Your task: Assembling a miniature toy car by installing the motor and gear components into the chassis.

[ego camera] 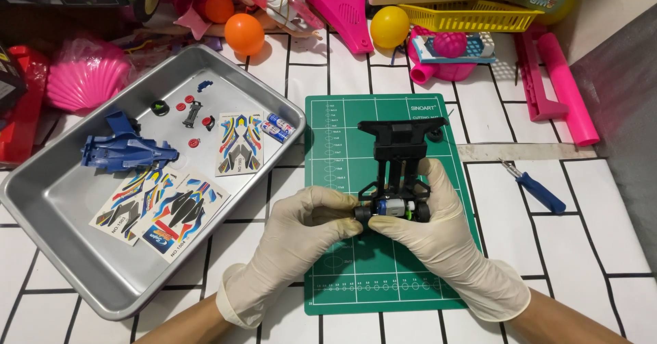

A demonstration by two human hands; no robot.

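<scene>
Black toy car chassis [398, 173]: centre frame, on green cutting mat [342, 275], long axis running up-frame, away from hands. Right hand [438, 234], gloved, clamped round near end. Left hand [301, 238], gloved, fingertips pinched on left wheel, just beside. Metal tray [102, 286], left: three multicoloured sticker sheets [239, 144], blue car body [126, 151], two small batteries [278, 126]. Blue-handled screwdriver [537, 188], right, well apart.

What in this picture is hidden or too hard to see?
- Head view: the near end of the black toy car chassis is covered by the left hand and right hand.
- Small red parts in the metal tray: too small to identify.
- Toys along the top edge are cut off.
</scene>
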